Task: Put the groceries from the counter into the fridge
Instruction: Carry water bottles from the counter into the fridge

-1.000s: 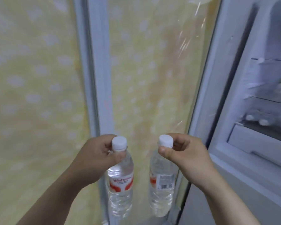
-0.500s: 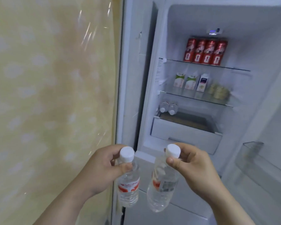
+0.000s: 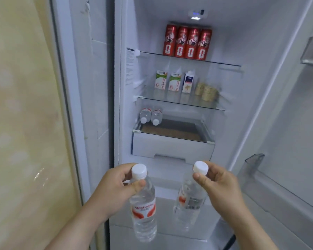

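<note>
My left hand (image 3: 114, 188) pinches the neck of a clear water bottle (image 3: 144, 212) with a white cap and red label, which hangs upright. My right hand (image 3: 219, 184) pinches the neck of a second water bottle (image 3: 190, 204), tilted slightly. Both hang in front of the open fridge (image 3: 170, 18), below its white drawer (image 3: 172, 147). Two more water bottles (image 3: 151, 115) lie on their sides on the lowest glass shelf, caps toward me.
Several red cans (image 3: 187, 44) stand on the top shelf. Milk cartons (image 3: 174, 82) and small pale cups (image 3: 206, 91) sit on the middle shelf. The open fridge door with its bins (image 3: 255, 161) is at right. A yellow patterned panel (image 3: 22, 123) fills the left.
The view has swung right from the yellow panel to face the open fridge squarely. Both hands still hold their bottles by the necks.
</note>
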A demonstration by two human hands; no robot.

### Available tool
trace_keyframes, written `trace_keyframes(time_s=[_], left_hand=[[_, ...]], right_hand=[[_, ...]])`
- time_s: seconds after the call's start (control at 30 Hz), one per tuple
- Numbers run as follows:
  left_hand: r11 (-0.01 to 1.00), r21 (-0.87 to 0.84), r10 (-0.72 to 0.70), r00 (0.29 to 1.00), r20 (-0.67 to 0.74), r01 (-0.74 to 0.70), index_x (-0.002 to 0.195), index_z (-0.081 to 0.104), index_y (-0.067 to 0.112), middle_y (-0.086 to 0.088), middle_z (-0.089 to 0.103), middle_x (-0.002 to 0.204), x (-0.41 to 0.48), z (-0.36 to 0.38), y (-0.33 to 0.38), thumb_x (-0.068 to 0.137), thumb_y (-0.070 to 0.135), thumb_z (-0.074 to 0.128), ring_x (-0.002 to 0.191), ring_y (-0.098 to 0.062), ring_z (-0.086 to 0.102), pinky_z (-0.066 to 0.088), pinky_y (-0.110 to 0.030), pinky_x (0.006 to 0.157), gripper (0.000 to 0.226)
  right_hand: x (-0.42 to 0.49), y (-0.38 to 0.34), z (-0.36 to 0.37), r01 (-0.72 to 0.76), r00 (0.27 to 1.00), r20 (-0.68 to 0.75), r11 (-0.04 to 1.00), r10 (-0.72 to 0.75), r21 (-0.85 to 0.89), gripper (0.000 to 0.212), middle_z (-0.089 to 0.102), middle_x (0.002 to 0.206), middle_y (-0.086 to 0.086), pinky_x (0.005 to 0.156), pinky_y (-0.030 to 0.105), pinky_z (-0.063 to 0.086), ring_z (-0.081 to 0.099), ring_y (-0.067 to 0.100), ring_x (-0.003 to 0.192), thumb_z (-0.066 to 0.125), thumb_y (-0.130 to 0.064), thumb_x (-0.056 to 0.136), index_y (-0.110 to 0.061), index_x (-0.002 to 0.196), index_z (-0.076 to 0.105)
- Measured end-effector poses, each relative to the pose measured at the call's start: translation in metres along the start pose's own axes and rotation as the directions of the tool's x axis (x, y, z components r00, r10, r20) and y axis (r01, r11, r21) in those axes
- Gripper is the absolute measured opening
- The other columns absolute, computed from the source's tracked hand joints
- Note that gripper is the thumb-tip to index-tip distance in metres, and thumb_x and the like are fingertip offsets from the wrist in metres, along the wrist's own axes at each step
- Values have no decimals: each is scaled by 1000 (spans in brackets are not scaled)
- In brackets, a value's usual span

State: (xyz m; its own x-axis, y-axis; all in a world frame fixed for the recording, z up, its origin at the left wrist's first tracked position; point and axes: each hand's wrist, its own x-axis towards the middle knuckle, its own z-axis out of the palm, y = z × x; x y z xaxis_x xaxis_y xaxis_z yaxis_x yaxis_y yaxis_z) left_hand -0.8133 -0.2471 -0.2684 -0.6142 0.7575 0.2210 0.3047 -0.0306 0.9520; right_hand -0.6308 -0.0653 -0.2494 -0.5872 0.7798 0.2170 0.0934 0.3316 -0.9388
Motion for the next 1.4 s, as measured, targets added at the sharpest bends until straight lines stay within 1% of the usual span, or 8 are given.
trace_keyframes(time_s=[0.1,0.23,0.43,0.73,0.83,1.0,1.2,1.4], left_hand=[[1000,-11,0,1000,-12,0,93,75,27,3,75,99,37,6,-11,80,9,77,96,-11,69,51,-30,82,22],[999,2,37,999,-12,-37,94,73,37,5,74,102,91,15,-19,66,36,77,95,-8,68,52,-19,76,29],[1000,-8,18,1000,2,-18,92,76,28,5,75,101,161,29,-30,81,3,75,97,-9,69,49,-26,84,28],[998,52,28,1000,3,-28,100,71,15,4,74,98,226,43,-43,84,3,72,91,-6,67,51,-22,80,20],[999,46,23,999,24,-24,100,71,13,-1,74,96,241,42,-48,83,2,71,91,-10,68,51,-27,81,20],[999,40,29,998,48,-31,103,71,17,-1,73,101,263,34,-53,78,20,79,99,-16,67,54,-39,90,26],[996,17,81,994,79,-83,101,71,17,0,73,103,278,28,-49,68,32,73,98,-16,67,54,-36,88,36],[995,39,92,993,71,-95,102,72,20,6,74,102,287,25,-49,81,16,75,97,-10,68,54,-34,89,21]], right_hand=[[39,16,-2,-13,1000,-22,999,12,-43,21,72,85,-26,69,18,48,67,-5,83,74,-20,85,-39,86,68],[98,36,3,-19,1000,0,996,19,-82,21,71,94,-20,72,17,47,65,-1,92,75,-21,85,-38,95,68],[167,55,8,-9,1000,21,992,12,-127,24,68,98,-24,73,14,46,63,-3,92,73,-24,86,-36,105,67],[215,80,30,-84,996,-43,983,78,-161,32,65,114,-14,96,31,51,61,11,105,70,-30,89,-28,119,64],[226,82,31,-82,996,-38,981,77,-175,32,61,112,-18,93,24,47,57,6,102,68,-32,90,-30,121,61],[243,84,35,-93,995,-49,977,86,-193,24,61,107,-18,75,13,43,57,6,98,68,-32,90,-36,111,58],[258,84,38,-109,994,-37,968,103,-224,21,58,109,-16,84,20,43,54,4,96,62,-32,94,-37,112,54],[264,87,39,-170,983,21,952,181,-253,39,52,119,-18,101,37,46,52,9,115,63,-32,94,-35,130,50]])
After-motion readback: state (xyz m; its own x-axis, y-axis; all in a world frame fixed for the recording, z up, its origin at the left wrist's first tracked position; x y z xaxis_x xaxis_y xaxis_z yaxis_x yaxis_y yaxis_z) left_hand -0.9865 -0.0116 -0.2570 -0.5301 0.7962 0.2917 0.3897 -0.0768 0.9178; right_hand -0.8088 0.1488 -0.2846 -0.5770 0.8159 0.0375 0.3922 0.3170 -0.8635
